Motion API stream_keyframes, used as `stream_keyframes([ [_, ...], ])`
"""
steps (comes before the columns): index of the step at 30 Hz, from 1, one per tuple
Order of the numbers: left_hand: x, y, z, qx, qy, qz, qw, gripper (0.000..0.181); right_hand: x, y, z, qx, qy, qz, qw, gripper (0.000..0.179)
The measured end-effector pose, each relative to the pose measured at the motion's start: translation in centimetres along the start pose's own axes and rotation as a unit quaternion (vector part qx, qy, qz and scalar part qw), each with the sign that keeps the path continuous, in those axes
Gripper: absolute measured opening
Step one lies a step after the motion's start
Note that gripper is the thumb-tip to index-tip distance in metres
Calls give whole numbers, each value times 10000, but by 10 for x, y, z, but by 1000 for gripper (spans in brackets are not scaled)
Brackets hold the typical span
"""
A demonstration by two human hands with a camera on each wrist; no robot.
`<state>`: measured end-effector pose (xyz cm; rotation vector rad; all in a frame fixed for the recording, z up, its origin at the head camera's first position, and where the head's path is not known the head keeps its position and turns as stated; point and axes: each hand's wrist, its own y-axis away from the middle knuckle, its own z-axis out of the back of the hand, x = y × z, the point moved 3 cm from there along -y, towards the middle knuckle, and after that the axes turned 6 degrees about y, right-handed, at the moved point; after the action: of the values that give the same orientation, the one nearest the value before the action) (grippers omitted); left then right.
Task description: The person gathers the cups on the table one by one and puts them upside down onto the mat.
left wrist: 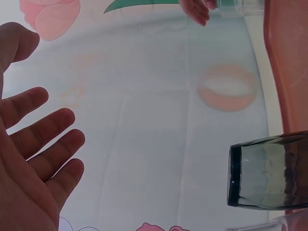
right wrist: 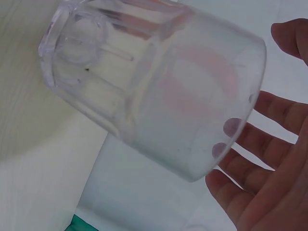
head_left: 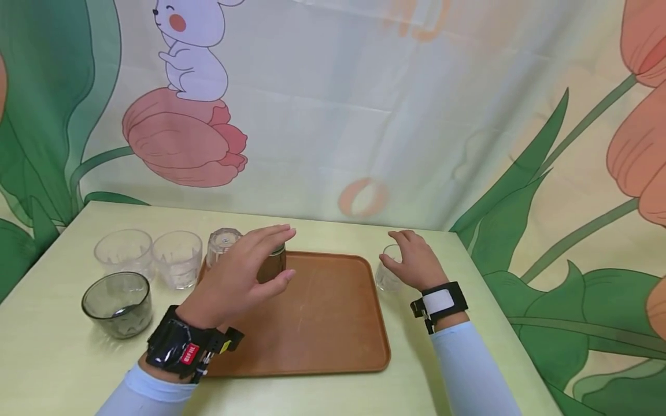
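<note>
My left hand (head_left: 244, 268) is held above the left part of the brown tray (head_left: 328, 323), its fingers and thumb spread apart with nothing between them. Below and behind it a grey tinted glass (head_left: 274, 267) stands upside down on the tray, partly hidden by the hand. Beside that is an upturned clear glass (head_left: 222, 241). To the right of the tray, a clear tumbler (right wrist: 159, 86) stands upright on the table. Around its rim are the loosely bent fingers of my right hand (head_left: 416, 260). In the right wrist view the thumb (right wrist: 291, 38) is apart from the tumbler.
Left of the tray stand two clear glasses, one wider (head_left: 125, 251) and one narrower (head_left: 178, 260). A grey tinted glass (head_left: 118, 303) stands upright in front of them. A printed curtain (head_left: 312, 115) hangs behind the pale table (head_left: 41, 346).
</note>
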<state>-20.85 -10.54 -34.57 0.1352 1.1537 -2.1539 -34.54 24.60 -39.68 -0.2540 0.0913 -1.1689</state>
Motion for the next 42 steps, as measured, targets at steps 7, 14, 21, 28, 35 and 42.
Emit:
stream_keyframes([
  [7, 1, 1, -3, 92, -28, 30, 9999, 63, -5, 0, -5, -20, 22, -1, 10000, 63],
  [14, 0, 0, -6, 354, -138, 210, 9991, 61, -10, -1, -13, 18, -44, -55, 10000, 66],
  [21, 0, 0, -18, 682, 55, 224, 9974, 62, -15, -1, -19, 78, -85, -97, 9999, 68],
  [28, -2, 0, -33, 855, -25, -42, 9963, 63, -13, 0, -19, 106, -113, -85, 9998, 68],
  [35, -3, 2, -36, 876, -132, -106, 9960, 63, -14, -1, -28, 287, -239, -138, 9992, 69],
  [42, -3, 2, -35, 899, -132, -70, 9958, 63, -16, -1, -39, 217, -189, -75, 9996, 69],
])
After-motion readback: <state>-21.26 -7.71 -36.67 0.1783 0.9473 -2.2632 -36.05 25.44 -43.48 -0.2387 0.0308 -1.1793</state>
